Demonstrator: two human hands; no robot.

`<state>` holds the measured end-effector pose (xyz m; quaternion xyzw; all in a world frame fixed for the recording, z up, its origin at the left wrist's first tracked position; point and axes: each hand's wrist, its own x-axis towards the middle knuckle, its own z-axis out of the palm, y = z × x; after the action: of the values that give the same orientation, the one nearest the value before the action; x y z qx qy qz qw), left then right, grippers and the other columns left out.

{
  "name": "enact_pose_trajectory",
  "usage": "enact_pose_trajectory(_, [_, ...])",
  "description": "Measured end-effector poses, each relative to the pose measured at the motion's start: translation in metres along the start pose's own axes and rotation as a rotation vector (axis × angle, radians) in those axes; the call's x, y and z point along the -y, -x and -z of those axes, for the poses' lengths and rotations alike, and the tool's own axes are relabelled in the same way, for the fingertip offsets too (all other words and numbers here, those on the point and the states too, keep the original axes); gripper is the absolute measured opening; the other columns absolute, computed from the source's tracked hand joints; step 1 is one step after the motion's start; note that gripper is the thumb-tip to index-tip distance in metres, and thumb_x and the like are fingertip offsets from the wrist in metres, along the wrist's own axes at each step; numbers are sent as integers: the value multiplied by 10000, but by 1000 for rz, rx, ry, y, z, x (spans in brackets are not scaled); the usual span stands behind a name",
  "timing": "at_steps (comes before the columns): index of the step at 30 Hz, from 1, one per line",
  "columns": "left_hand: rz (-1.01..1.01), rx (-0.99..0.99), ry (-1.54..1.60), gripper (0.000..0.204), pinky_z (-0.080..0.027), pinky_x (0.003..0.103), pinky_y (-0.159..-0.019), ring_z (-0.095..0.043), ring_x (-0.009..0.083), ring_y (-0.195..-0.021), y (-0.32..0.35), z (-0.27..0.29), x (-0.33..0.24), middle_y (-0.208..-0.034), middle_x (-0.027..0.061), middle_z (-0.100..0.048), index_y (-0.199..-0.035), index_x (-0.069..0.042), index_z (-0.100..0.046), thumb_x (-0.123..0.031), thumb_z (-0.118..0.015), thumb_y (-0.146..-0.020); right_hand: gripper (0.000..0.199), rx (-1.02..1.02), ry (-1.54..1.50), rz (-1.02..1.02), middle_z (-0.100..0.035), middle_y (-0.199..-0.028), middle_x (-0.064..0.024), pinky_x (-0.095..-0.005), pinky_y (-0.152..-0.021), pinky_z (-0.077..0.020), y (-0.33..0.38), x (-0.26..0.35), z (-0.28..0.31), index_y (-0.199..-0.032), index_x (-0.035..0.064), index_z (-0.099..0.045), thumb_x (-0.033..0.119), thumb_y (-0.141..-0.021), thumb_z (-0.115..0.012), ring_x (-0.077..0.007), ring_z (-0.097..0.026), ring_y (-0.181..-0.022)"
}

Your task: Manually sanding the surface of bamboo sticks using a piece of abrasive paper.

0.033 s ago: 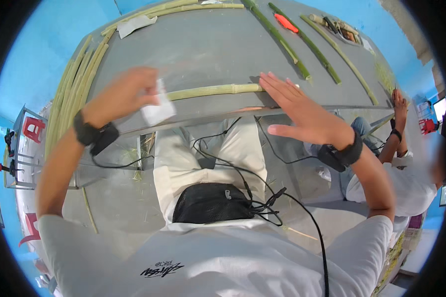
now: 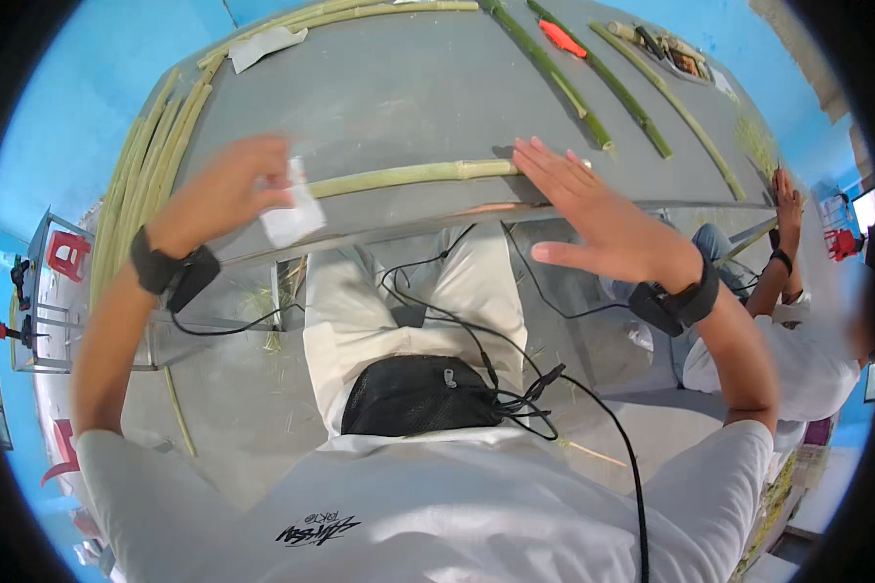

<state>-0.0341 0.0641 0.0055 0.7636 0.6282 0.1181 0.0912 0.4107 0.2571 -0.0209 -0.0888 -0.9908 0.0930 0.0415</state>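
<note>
A pale peeled bamboo pole [image 2: 408, 177] lies crosswise along the near edge of the grey table [image 2: 379, 117]. My left hand [image 2: 228, 189] is closed on a small white sheet [image 2: 295, 216], paper or cloth, at the pole's left end. The sheet hides that end, and the fingers are slightly blurred. Over the pole's right end rests my right hand [image 2: 593, 209], palm down, with its fingers stretched out flat and its thumb apart. It grips nothing.
Several peeled poles [image 2: 151, 165] line the table's left side. Green bamboo stalks [image 2: 554, 73] and an orange-red object [image 2: 562, 40] lie at the far right. Beyond them are dark-handled tools [image 2: 651, 44]. Another person's hand [image 2: 787, 199] touches the table's right edge. Black cables [image 2: 515, 340] hang before me.
My left hand has shifted a little to the left with the white sheet, baring slightly more of the pole. My right hand stays flat at the right end.
</note>
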Motion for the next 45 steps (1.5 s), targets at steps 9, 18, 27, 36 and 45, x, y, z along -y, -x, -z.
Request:
enact_pose_trajectory(9, [-150, -182, -60, 218, -532, 490, -856, -680, 394, -1024, -84, -37, -22, -1017, 131, -676, -903, -29, -714, -187, -862, -878, 1096, 152, -32, -218, -213, -1866, -245, -527, -1425, -117, -66, -37, 10, -1789, -14, -205, 768, -1087, -514, -360, -122, -1757])
enact_pose_trajectory(18, [-126, -131, 39, 266, -491, 495, -914, -672, 363, -1008, -65, -30, -21, -971, 99, -664, -863, -79, -688, -230, -907, -845, 1062, 78, 13, -130, -205, -1867, -245, -539, -1422, -116, -40, -22, 5, -1788, -11, -200, 709, -1094, -559, -362, -114, -1759])
enact_pose_trajectory(27, [-50, -163, -52, 266, -516, 502, -855, -681, 386, -980, 18, -9, 17, -965, 112, -691, -930, -74, -686, -245, -885, -884, 1063, 74, 30, -74, -229, -1861, -236, -545, -1420, -120, -17, -8, 5, -1785, -8, -202, 712, -1092, -565, -377, -147, -1752])
enact_pose_trajectory(36, [-231, -75, -206, 263, -504, 516, -919, -681, 353, -1041, -144, -45, -46, -1031, 97, -691, -930, -67, -732, -278, -885, -895, 1064, 80, -9, -205, -241, -1860, -229, -538, -1421, -154, -81, -50, 4, -1763, -15, -274, 781, -1090, -487, -378, -176, -1743])
enact_pose_trajectory(45, [-60, -105, -146, 289, -501, 480, -895, -653, 404, -1033, 7, -4, -9, -1000, 135, -685, -915, -53, -656, -216, -888, -857, 973, 43, -44, -119, -231, -1871, -204, -554, -1421, -76, -6, 4, 2, -1792, 26, -228, 538, -1076, -644, -356, -141, -1760])
